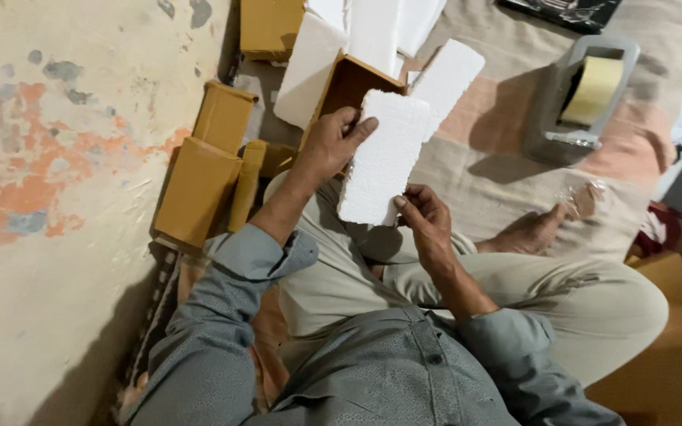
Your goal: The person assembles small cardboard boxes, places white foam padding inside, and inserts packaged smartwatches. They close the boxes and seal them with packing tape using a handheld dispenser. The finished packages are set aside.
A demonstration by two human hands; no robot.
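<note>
I hold a white foam slab [384,158] in both hands above my lap. My left hand [329,146] grips its upper left edge, thumb on the front. My right hand [424,221] pinches its lower right corner. Just behind the slab stands an open brown cardboard box [353,83] with another white foam piece [447,75] leaning at its right side and a foam piece [309,71] at its left. I sit cross-legged on a woven mat, in a grey shirt and beige trousers.
Several flat brown cartons [199,185] lean against the peeling wall [57,158] on the left. A grey tape dispenser [582,99] with a yellowish roll stands on the mat at upper right. More foam sheets [380,28] lie at the top. Brown cardboard [672,363] lies at lower right.
</note>
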